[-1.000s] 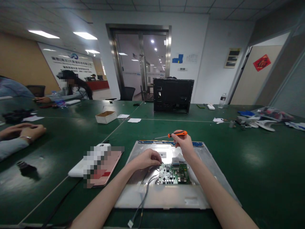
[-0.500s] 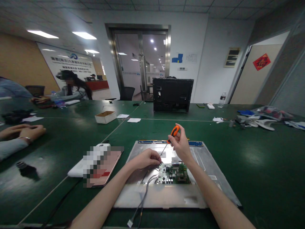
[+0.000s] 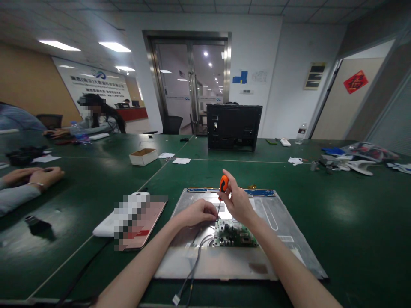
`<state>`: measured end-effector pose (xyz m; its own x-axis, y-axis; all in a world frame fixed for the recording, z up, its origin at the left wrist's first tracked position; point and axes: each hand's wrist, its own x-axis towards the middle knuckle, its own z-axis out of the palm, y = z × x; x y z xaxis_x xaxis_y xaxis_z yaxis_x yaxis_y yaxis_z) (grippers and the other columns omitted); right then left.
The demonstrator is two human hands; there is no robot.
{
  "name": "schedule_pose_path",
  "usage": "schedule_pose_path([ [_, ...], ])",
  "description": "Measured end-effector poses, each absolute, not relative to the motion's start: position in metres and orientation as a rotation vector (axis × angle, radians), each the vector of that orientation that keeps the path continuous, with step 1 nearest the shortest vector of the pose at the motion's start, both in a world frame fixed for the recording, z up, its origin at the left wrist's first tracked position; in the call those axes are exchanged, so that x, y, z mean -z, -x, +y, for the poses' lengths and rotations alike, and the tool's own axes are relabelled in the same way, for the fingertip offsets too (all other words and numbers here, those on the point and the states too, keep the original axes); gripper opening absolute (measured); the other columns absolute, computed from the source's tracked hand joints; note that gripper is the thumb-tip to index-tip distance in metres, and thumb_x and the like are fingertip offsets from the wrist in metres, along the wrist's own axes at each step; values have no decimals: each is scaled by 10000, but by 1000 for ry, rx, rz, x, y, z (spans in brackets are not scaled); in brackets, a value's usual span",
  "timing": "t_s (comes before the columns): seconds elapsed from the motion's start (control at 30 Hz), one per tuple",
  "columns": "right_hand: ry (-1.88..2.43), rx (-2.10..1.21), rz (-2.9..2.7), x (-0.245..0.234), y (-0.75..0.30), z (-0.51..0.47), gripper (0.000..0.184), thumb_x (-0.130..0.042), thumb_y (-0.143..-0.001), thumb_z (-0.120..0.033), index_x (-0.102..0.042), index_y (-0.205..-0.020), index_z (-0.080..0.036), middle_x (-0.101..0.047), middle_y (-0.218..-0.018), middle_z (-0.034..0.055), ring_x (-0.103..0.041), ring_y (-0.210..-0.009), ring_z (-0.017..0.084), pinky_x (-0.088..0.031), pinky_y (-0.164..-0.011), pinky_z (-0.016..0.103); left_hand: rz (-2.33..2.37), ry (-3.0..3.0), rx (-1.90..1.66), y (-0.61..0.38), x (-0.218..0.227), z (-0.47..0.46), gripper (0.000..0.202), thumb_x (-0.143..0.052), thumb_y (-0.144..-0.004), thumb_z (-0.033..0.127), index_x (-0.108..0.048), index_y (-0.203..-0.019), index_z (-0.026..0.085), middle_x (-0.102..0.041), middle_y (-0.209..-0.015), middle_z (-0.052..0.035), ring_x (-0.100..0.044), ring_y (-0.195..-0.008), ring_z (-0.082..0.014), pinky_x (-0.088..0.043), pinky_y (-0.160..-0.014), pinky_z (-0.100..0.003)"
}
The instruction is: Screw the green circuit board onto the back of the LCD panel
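My right hand (image 3: 238, 201) grips an orange and black screwdriver (image 3: 224, 184) by its handle. The shaft runs almost straight down to the upper left corner of a green circuit board (image 3: 233, 235). Beside the tip, the curled fingers of my left hand (image 3: 203, 212) are pinched close to that corner; whatever they hold is hidden. Under the board lies a flat silver metal display panel (image 3: 205, 263), with a blue strip (image 3: 263, 193) along its far edge. Dark cables (image 3: 196, 267) trail from the board's left side over the panel's near edge.
Left of the panel lie a white device (image 3: 104, 222) and a pink tablet-like slab (image 3: 152, 220). A small open box (image 3: 143, 157) and a black monitor housing (image 3: 234, 127) stand farther back. Another person's hands (image 3: 45, 177) rest at the left; scraps and plastic bags (image 3: 366, 152) lie at the right.
My right hand has moved left, bringing the screwdriver from a slant to nearly upright. My left hand has stayed at the board's corner.
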<state>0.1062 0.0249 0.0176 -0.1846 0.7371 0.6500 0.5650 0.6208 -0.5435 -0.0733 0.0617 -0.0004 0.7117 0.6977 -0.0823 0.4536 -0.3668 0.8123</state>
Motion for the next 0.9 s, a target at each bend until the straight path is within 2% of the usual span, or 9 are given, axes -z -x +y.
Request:
schedule_pose_path([
  [0.3, 1067, -227, -1912, -15, -106, 27, 650, -476, -872, -248, -174, -1443, -173, -621, -711, -13, -522, -488, 135, -391, -557, 245, 894, -2035, -363, 73, 0, 61, 74, -606, -702, 150, -679, -711, 151, -627, -656, 23, -552, -654, -133, -428, -668, -228],
  [0.57, 1073, -174, -1921, -16, -106, 25, 654, -481, -869, -251, -176, -1445, -193, -620, -715, -10, -535, -504, 142, -404, -582, 257, 878, -2074, -362, 74, 1, 62, 94, -606, -701, 145, -695, -724, 163, -637, -660, 22, -564, -693, -144, -430, -692, -231],
  [0.9, 1047, -125, -1925, -14, -106, 25, 653, -502, -865, -262, -194, -1437, -196, -615, -714, -12, -537, -506, 139, -405, -563, 254, 891, -1994, -347, 73, -1, 59, 57, -613, -692, 167, -666, -713, 161, -620, -644, 29, -556, -645, -133, -431, -647, -227],
])
